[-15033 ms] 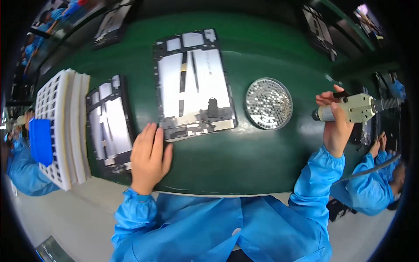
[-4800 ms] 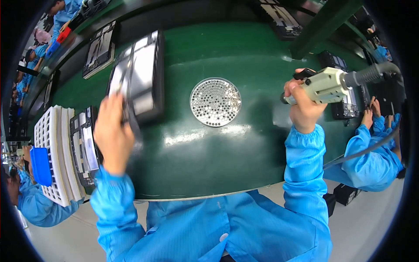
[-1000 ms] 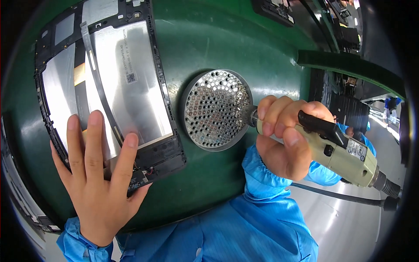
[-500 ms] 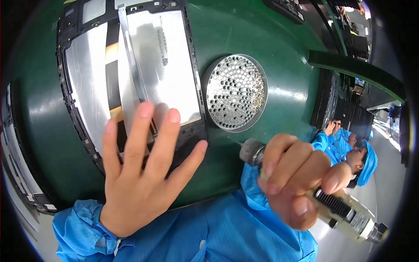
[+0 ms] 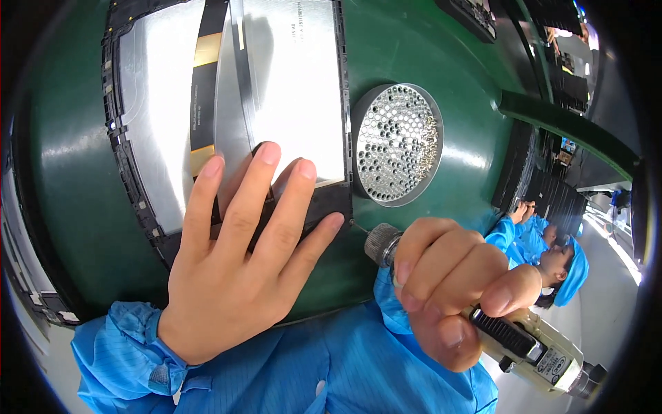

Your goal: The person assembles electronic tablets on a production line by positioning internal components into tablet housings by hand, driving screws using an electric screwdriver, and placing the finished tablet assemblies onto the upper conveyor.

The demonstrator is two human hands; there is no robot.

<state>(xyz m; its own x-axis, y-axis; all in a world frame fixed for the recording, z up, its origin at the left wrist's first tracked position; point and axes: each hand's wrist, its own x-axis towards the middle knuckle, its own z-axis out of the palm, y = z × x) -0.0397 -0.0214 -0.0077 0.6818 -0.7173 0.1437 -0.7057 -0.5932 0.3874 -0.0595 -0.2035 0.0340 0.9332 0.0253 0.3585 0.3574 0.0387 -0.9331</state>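
Left hand (image 5: 241, 269) rests on the tablet (image 5: 296, 103), right hand (image 5: 452, 283) beside it.

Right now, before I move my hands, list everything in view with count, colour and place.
Flat rectangular metal-plated device: one, black and silver, left of centre.
Shallow round perforated dish: one, silver, right of that device.
Tiny loose pieces: too many to count, brass-coloured, dish's right side.
Handheld power screwdriver: one, cream with black lever, lower right.
Second flat device: one, dark and silver, left edge.
Smooth tabletop: one, green, beneath these.
Curved bar: one, green, right.
Ridged stack: count unclear, black, right.
Co-worker: at least one, blue-clothed, right.
Left hand: one, bare, over the first device's lower end.
Right hand: one, bare, gripping the screwdriver.
Garment: one, blue, lower edge.
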